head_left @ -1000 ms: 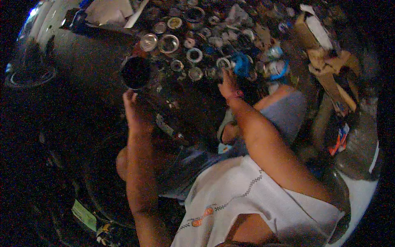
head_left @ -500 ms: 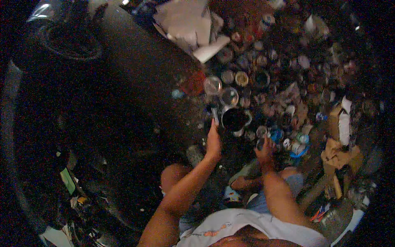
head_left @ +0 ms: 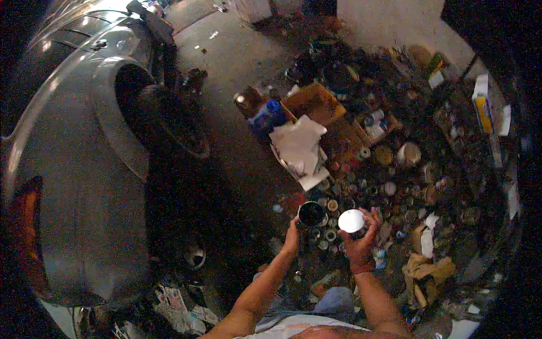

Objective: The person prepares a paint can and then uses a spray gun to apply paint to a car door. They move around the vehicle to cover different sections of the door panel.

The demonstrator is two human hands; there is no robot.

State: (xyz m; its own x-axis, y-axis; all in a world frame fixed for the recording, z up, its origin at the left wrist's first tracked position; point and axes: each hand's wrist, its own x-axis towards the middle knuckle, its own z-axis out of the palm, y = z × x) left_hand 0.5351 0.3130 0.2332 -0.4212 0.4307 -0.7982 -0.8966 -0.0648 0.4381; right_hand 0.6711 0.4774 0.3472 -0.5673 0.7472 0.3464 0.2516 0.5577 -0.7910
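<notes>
Head view looks down on us sitting on the floor point(head_left: 237, 124) beside a silver car point(head_left: 73, 186). Our left hand point(head_left: 292, 240) has its fingers wrapped around the side of an open dark can point(head_left: 311, 214). The can is held up in front of us, just above a big heap of small tins and jars point(head_left: 389, 186). Our right hand point(head_left: 359, 244) has its fingers closed around something with a round white top point(head_left: 351, 221). We think it is a lid or a small tin, but we cannot tell which. The two things are just beside each other, not touching as far as we can see.

To do this well, we should keep the open can flat and level, so nothing inside tips out. We cannot see how full it is, because the inside looks all black. We should hold it by the side with a firm grip, as we do now, and keep our thumb out of the opening.

The white round thing should stay level too. If we bring the two together, we should move slowly and line up the rims first.

The heap below is crowded. A bump could knock tins over, so we should keep both hands up and clear of it. White papers point(head_left: 298, 148) and a brown box point(head_left: 314, 101) lie farther off.
</notes>
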